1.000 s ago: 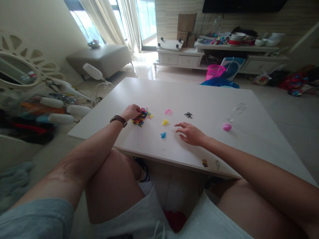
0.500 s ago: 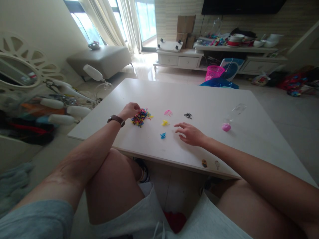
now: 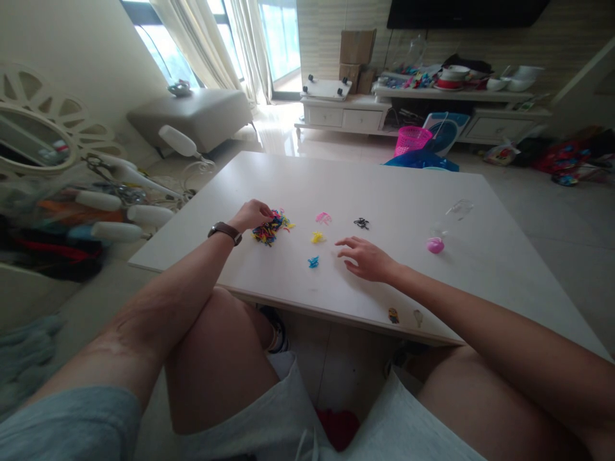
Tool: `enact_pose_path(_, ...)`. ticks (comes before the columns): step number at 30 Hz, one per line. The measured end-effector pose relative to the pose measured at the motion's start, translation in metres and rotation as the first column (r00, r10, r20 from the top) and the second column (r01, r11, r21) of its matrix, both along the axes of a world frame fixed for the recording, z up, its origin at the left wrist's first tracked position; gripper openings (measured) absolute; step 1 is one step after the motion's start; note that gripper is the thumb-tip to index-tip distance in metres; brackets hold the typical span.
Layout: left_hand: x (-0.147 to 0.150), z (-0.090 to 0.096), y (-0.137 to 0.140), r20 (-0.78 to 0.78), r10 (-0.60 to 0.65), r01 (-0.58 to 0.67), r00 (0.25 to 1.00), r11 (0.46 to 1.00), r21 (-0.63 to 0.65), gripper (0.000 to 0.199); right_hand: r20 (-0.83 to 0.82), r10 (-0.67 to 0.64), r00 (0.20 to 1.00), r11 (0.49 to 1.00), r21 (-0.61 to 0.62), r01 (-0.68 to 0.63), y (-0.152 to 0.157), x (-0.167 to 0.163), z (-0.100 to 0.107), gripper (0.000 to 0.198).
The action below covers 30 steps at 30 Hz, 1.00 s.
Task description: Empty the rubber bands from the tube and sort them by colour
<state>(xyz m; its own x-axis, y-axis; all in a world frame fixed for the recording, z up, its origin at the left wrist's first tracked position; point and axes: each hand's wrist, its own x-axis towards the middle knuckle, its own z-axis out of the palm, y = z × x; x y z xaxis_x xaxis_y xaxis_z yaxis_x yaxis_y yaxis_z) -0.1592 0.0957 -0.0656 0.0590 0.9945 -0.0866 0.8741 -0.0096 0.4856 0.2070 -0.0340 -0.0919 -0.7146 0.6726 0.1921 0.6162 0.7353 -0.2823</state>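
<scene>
My left hand (image 3: pixel 253 214), a dark watch on its wrist, is at the upper left edge of a mixed heap of small coloured rubber bands (image 3: pixel 270 230). Its thumb and fingers are pinched together at the heap; whatever they hold is too small to make out. My right hand (image 3: pixel 368 258) hovers low over or rests on the table, fingers spread and holding nothing. Between the hands are little single-colour clusters: pink bands (image 3: pixel 323 218), yellow bands (image 3: pixel 317 237) and blue bands (image 3: pixel 313 262). Black bands (image 3: pixel 361 223) lie beyond my right hand.
On the white table (image 3: pixel 408 192), a pink round object (image 3: pixel 435 245) and a clear plastic piece (image 3: pixel 460 208) lie to the right. A small yellow cartoon figure (image 3: pixel 393 315) and a pale small piece (image 3: pixel 418 318) sit near the front edge. A pink basket (image 3: pixel 412 139) stands behind the table.
Almost nothing differs; the left fingers have shifted slightly at the heap. The right hand and the colour clusters keep their places, and the whole view has moved a little.
</scene>
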Motion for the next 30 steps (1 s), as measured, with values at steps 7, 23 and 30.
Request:
enact_pose_path(7, -0.002, 0.006, -0.001, -0.029, 0.005, -0.007, 1.0, 0.997, -0.079, 0.026, -0.003, 0.001, 1.0, 1.0, -0.001, -0.001, 0.0, 0.0, 0.001, 0.022)
enact_pose_path(23, -0.005, -0.007, 0.006, -0.008, -0.156, 0.156, 0.988, 0.988, -0.016, 0.017, -0.136, -0.115, 0.984, 0.992, 0.039, 0.121, 0.0, 0.023, 0.032, 0.022)
enact_pose_path(30, -0.006, -0.021, 0.013, -0.073, -0.243, 0.238, 0.967, 0.968, -0.075, 0.023, -0.26, -0.239, 0.936, 0.966, 0.031, 0.255, -0.021, 0.035, 0.077, 0.019)
